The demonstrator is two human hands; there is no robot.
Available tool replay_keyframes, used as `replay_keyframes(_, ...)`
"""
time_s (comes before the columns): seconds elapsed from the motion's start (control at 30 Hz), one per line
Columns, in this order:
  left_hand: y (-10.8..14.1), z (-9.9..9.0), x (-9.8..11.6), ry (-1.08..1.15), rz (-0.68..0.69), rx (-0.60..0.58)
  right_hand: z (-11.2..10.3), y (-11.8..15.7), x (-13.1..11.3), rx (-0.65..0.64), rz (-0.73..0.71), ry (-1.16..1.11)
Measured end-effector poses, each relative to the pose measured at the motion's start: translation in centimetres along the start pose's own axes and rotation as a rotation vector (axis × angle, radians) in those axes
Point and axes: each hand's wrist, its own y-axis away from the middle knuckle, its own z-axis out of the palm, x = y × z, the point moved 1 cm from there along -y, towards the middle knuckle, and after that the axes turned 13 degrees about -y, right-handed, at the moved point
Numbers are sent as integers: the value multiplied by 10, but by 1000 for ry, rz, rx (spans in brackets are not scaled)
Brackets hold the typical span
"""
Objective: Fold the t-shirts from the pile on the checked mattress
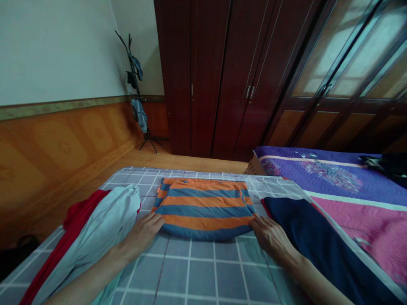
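An orange and blue-grey striped garment (203,210), folded into a wide rectangle, lies on the grey checked bedspread (203,271). My left hand (149,225) grips its near left corner, fingers closed on the cloth. At the near right corner, my right hand (265,231) pinches the fabric in the same way. The near edge sags slightly between the two hands. Left of my left hand lie a pale garment (104,224) and a red garment (76,212), partly under it. A navy garment (313,233) with red edging rests beside my right hand and forearm.
To the right is a second bed with a purple and pink cover (321,171), a dark item (386,167) on it. Dark red wardrobes (210,84) stand beyond. A coat stand (135,80) holds a few items in the corner. A black object (19,254) is at lower left.
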Motion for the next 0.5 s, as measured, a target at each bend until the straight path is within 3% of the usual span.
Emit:
replay_keyframes(0.13, 18, -27, -7, 81, 47, 77, -28, 16, -8, 59, -16, -31)
replay_keyframes(0.27, 56, -28, -6, 162, 154, -14, -42, 58, -24, 18, -53, -143)
replay_keyframes(0.33, 63, -30, 1, 209, 210, -11, -47, 66, -31, 50, -125, -163)
replay_keyframes(0.4, 50, -35, 12, 240, 222, 10, -50, 56, -39, 62, -143, -190)
replay_keyframes(0.5, 3, -38, 35, 267, 239, 30, -48, 11, -60, -41, -59, -309)
